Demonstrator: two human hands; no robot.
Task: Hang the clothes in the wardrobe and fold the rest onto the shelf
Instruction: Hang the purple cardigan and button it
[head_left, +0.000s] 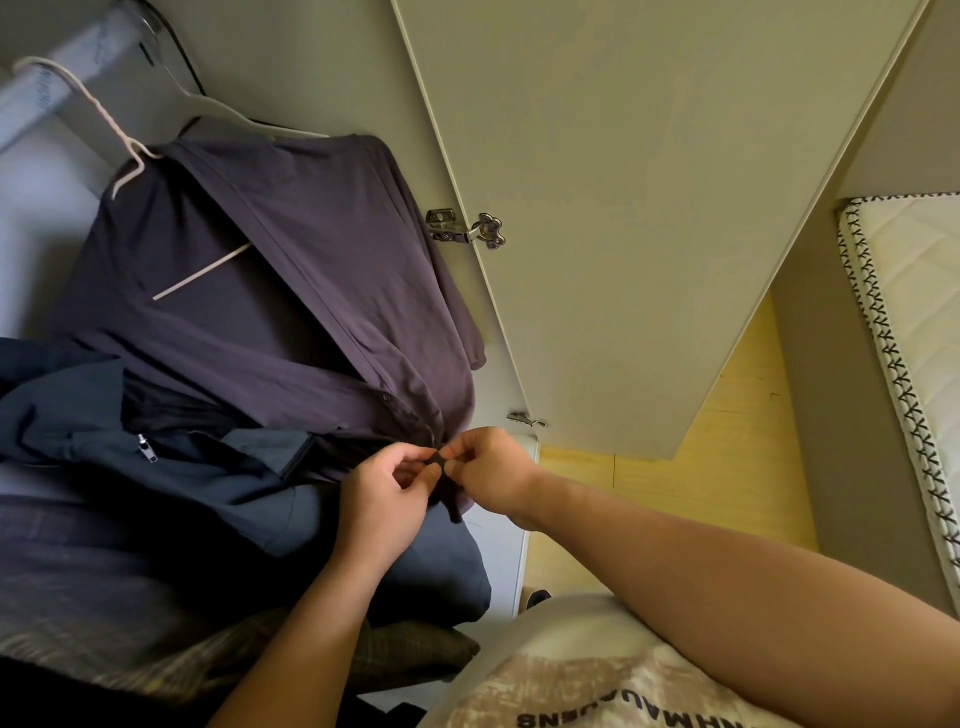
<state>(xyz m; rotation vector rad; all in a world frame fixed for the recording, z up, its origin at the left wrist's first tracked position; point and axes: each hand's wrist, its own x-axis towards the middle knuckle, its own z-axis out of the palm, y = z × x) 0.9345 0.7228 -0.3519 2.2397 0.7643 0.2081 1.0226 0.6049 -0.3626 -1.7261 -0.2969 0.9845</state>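
A dark purple-grey shirt (291, 270) hangs on a white hanger (98, 119) from the wardrobe rail (47, 88). My left hand (387, 501) and my right hand (488, 475) pinch the shirt's lower front placket between thumbs and fingers, at a button near the hem. A dark blue zip jacket (156, 457) lies beside and below the shirt inside the wardrobe. A plaid garment (156, 644) lies folded beneath it.
The open wardrobe door (649, 208) stands to the right with two metal hinges (467, 228). A white quilted mattress (914, 322) sits at the far right over a yellow wooden floor (743, 467). The wardrobe's side edge (519, 561) is just below my right wrist.
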